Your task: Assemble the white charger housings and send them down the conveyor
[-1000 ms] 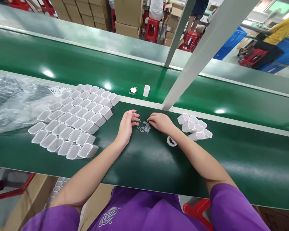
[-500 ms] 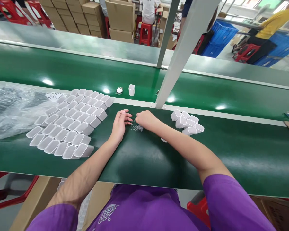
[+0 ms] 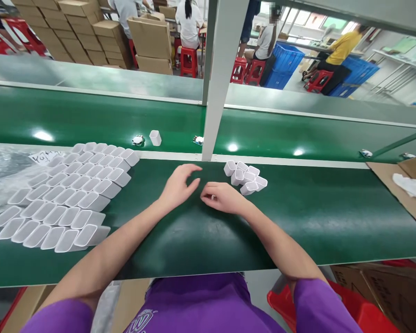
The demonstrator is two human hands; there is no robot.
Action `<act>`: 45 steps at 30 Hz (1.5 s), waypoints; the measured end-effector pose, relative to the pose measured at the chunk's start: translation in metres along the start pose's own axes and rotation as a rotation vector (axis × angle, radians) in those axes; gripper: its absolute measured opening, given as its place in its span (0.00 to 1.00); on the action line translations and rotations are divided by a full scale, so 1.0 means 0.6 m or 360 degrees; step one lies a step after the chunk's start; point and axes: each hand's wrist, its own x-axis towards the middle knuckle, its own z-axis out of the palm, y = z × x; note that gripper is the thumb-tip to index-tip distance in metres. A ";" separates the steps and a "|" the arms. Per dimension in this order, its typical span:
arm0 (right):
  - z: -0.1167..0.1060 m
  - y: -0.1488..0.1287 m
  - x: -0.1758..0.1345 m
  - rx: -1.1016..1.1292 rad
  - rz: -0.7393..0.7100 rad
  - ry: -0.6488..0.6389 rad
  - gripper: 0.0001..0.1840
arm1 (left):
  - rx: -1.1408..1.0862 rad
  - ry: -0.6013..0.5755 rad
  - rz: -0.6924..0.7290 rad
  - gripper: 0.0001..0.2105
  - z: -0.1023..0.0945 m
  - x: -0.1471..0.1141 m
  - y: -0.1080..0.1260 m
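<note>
My left hand [image 3: 180, 186] is over the green work surface with its thumb and fingers apart, and nothing shows between them. Close beside it, my right hand [image 3: 223, 197] has its fingers curled around a small white piece [image 3: 213, 197], mostly hidden by them. The small pale bits on the surface are out of sight, probably blocked by my left hand. White open cups [image 3: 79, 178] lie in tight rows to the left. A smaller cluster of the same cups [image 3: 248, 176] sits just beyond my right hand.
A lone white cup [image 3: 155, 138] and small boards with white domes [image 3: 137, 140] are on the green belt behind. A grey post [image 3: 217, 83] rises at the surface's back edge. Clear plastic wrap [image 3: 7, 175] lies far left, cardboard [image 3: 398, 185] far right. Several people sit beyond.
My view has swung to the right. My right hand has left the pile of small bits and come back nearer to me, onto the white piece. My left hand has opened its thumb wider.
</note>
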 end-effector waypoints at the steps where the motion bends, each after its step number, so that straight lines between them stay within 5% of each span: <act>1: -0.004 0.007 -0.022 0.0200 0.0006 0.0095 0.05 | 0.0096 -0.0117 0.0105 0.15 0.018 0.023 0.012; 5: -0.011 0.022 -0.076 0.0687 0.0157 0.0299 0.05 | 0.0280 -0.0507 0.0249 0.28 0.094 0.108 0.045; 9: -0.010 0.024 -0.094 0.0947 0.0365 0.0429 0.05 | 0.0264 -0.0612 0.0220 0.21 0.122 0.140 0.043; 14: -0.001 0.031 -0.093 0.1120 0.0503 0.0566 0.08 | 0.0090 -0.0452 -0.0037 0.19 0.078 0.114 0.013; 18: 0.012 0.026 -0.083 0.1125 0.0542 0.0763 0.10 | -0.0967 -0.0217 -0.0710 0.16 0.032 0.058 0.013; 23: 0.019 -0.005 -0.061 0.1207 0.0453 0.0930 0.09 | -0.1803 -0.0294 -0.1135 0.15 -0.011 -0.022 0.035; 29: 0.017 -0.051 -0.026 0.0968 0.0222 0.1030 0.06 | -0.1782 -0.0436 -0.1025 0.21 -0.033 -0.064 0.041; 36: 0.051 -0.076 -0.017 0.0608 0.0113 0.1192 0.07 | -0.1632 -0.0269 -0.1011 0.20 -0.019 -0.091 0.031; 40: 0.054 -0.083 -0.024 0.0699 0.0145 0.1204 0.07 | -0.1614 0.0003 -0.0843 0.23 -0.015 -0.091 0.017; 45: 0.048 -0.084 -0.026 0.0916 0.0232 0.1177 0.07 | -0.1705 -0.0094 -0.0931 0.22 -0.025 -0.085 0.016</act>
